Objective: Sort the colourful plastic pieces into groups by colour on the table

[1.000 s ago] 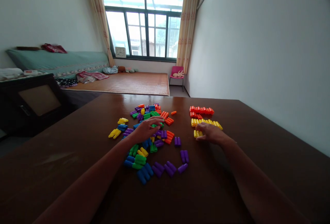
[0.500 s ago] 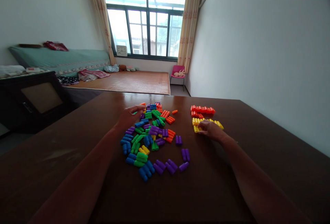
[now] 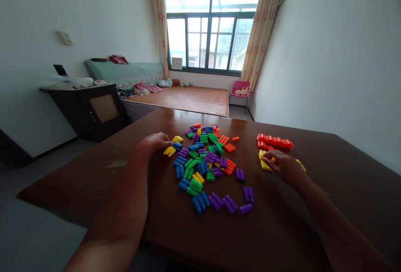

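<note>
My left hand (image 3: 157, 141) is at the far left side of a loose pile of plastic peg-shaped blocks, its fingers bent together. Its fingertips meet a blue block (image 3: 177, 146), with yellow blocks (image 3: 169, 151) just in front and more yellow ones (image 3: 177, 139) behind; what they pinch, if anything, is hidden. On the right, my right hand (image 3: 282, 164) has thumb and fingers closed on the left end of a row of yellow blocks (image 3: 266, 164), covering its middle. Directly behind lies a joined row of red-orange blocks (image 3: 275, 141).
Green blocks (image 3: 196, 186), purple blocks (image 3: 230, 204) and orange blocks (image 3: 229, 166) are spread between my hands on the dark brown table (image 3: 175, 234). A single orange block (image 3: 235, 138) lies apart. Beyond the table stand a bed (image 3: 200, 98), a cabinet (image 3: 103, 107) and a pink chair (image 3: 239, 88).
The view has swung left. My left hand has come to the pile's left edge, where yellow blocks now lie in the open. My right hand stays at the yellow row.
</note>
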A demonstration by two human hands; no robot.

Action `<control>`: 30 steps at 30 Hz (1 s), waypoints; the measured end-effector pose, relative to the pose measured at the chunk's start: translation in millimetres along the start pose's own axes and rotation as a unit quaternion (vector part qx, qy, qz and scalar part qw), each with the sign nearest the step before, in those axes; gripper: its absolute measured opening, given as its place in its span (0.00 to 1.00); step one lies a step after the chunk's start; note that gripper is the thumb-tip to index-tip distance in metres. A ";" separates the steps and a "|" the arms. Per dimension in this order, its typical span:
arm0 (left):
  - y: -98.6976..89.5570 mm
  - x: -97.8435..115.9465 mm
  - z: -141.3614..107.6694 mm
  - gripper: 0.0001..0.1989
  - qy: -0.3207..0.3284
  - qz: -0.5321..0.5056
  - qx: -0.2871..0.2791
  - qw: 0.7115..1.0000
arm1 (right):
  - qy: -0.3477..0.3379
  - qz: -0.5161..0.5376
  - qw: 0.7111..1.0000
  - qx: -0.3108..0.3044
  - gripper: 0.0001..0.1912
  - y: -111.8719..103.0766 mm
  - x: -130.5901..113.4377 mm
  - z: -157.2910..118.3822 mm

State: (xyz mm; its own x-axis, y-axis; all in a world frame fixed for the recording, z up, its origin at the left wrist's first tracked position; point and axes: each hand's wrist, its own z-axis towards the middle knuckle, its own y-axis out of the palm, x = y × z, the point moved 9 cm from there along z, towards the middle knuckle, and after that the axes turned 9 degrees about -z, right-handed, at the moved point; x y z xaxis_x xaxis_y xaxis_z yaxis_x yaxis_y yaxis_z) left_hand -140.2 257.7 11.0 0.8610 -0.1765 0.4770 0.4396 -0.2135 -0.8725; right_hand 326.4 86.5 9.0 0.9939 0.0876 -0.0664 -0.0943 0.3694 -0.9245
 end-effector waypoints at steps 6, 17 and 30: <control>23.6 -4.6 0.6 0.23 -0.013 0.021 -0.089 0.996 | -0.020 -0.021 1.000 0.012 0.16 -6.1 -16.5 0.0; 30.1 137.0 -31.8 0.28 0.302 -0.226 -0.083 0.923 | -0.067 0.165 0.983 0.038 0.13 -15.4 -86.9 -2.8; 136.0 234.3 -83.7 0.32 0.350 -0.405 -0.239 0.810 | -0.034 0.349 0.933 -0.082 0.15 -6.9 -120.2 -9.9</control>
State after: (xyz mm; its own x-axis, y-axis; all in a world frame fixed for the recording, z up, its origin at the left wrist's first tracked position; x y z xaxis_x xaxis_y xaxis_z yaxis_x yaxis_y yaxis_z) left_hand 99.9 106.9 13.1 -0.0900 -0.2588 0.9617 0.4943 -0.8500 -0.1824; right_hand 208.1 64.4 19.6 0.6876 0.3139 -0.6547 -0.7014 0.0541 -0.7107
